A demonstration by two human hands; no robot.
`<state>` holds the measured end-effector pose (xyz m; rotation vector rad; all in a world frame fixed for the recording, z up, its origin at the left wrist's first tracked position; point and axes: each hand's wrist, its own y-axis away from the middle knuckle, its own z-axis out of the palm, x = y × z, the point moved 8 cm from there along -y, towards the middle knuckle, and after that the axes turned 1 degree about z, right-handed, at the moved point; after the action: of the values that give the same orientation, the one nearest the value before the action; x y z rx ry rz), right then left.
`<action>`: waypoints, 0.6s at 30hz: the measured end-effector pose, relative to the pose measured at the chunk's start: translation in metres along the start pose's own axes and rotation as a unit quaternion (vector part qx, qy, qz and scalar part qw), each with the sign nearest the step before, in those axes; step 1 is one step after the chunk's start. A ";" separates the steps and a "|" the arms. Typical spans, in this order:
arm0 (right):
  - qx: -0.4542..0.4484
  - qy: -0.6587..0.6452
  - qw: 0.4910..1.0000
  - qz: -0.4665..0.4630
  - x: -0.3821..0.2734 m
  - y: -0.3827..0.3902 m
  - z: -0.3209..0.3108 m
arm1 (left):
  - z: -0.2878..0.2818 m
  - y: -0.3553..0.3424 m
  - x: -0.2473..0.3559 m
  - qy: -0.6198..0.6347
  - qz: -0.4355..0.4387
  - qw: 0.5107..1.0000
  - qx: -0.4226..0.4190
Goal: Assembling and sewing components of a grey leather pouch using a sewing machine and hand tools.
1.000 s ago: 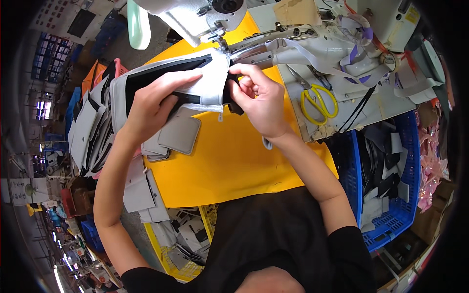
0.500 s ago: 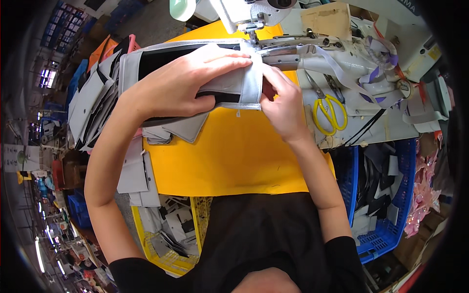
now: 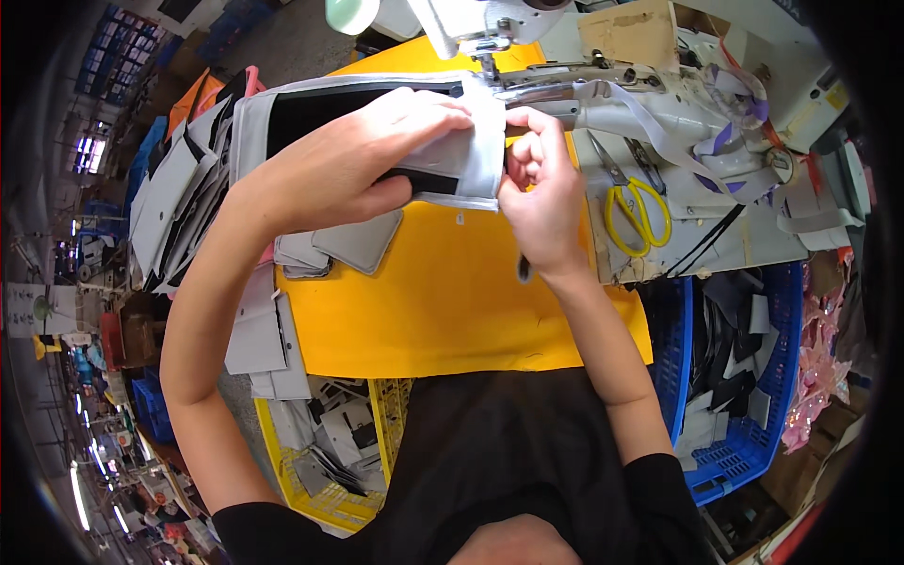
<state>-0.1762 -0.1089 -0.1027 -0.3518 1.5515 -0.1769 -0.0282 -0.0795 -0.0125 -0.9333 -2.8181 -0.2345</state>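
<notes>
A grey-and-black sewn fabric piece [image 3: 482,160] with pale edging lies under the sewing machine's presser foot [image 3: 488,68]. My left hand [image 3: 353,155] rests across its top, fingers stretched toward the machine end and thumb apart on a black strip. At the right edge, my right hand [image 3: 546,184] has its thumb and curled fingers closed on the near corner; the index finger bends higher up beside the edge. A small blurred dark thing [image 3: 524,270] shows beside the right wrist, and I cannot make out what it is.
Yellow-handled scissors [image 3: 640,217] lie right of my hand, near a pale ribbon [image 3: 650,127]. A stack of grey pieces [image 3: 179,202] stands left. Below are a yellow crate [image 3: 381,443] and a blue crate [image 3: 744,471]. Yellow sheeting [image 3: 433,311] covers the surface before me.
My right hand's fingers have come out from around the fabric edge and curled, and the hand has tilted more upright. The fabric has shifted slightly. The dark thing now shows by the wrist.
</notes>
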 end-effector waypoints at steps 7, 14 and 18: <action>-0.049 0.029 0.998 0.024 0.009 -0.003 -0.002 | 0.003 -0.010 0.007 0.008 -0.032 0.999 -0.030; -0.114 -0.168 0.971 0.127 0.011 -0.010 0.000 | -0.012 -0.018 0.007 -0.007 -0.003 1.000 -0.012; -0.138 -0.149 0.967 0.152 0.004 -0.022 -0.004 | -0.016 -0.018 0.017 -0.060 -0.029 0.997 0.026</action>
<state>-0.1776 -0.1309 -0.0994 -0.3353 1.3107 0.3225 -0.0507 -0.0873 0.0050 -0.8823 -2.9488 -0.1143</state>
